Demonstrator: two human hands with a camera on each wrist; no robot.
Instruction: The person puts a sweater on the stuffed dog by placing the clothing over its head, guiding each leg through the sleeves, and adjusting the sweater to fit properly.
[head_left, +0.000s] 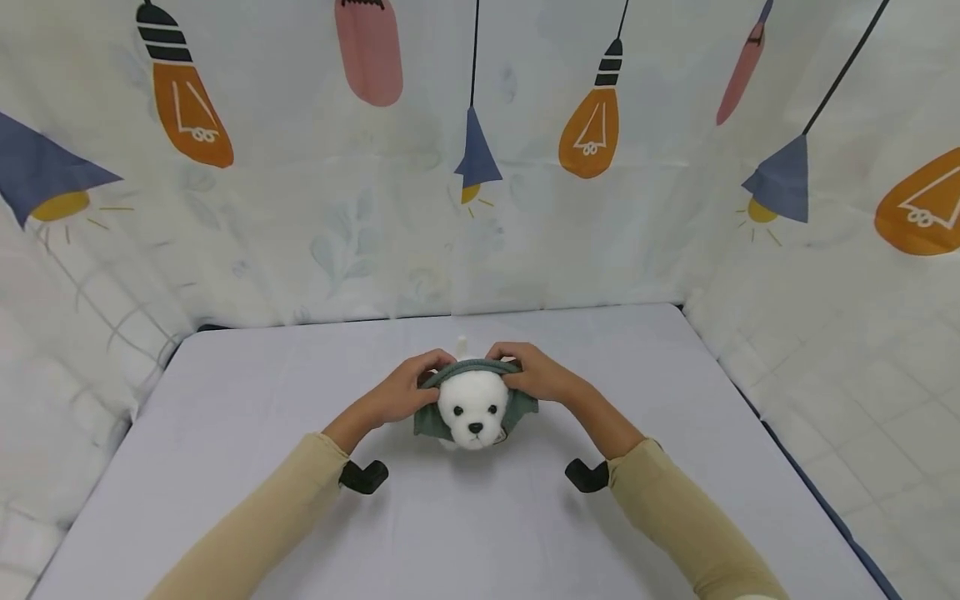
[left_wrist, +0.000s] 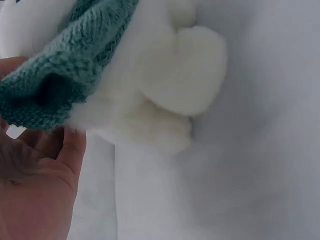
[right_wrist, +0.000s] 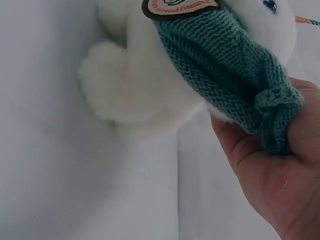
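A white plush dog (head_left: 474, 402) stands in the middle of the table, its black-eyed, black-nosed face towards me. A green knitted sweater (head_left: 519, 407) lies bunched around its head and neck. My left hand (head_left: 401, 387) pinches the sweater's edge on the left of the head; my right hand (head_left: 542, 373) grips the edge on the right. In the left wrist view, an open sleeve end of the sweater (left_wrist: 95, 40) hangs by the fingers, with a bare paw (left_wrist: 187, 70) below. The right wrist view shows a round lettered patch (right_wrist: 182, 7) on the knit.
A white cloth covers the table (head_left: 480, 533), whose far edge meets a curtain (head_left: 420, 242) printed with bulbs and lamps. Curtains also stand along the left and right sides. A black wrist mount (head_left: 364, 477) juts from each sleeve above the table.
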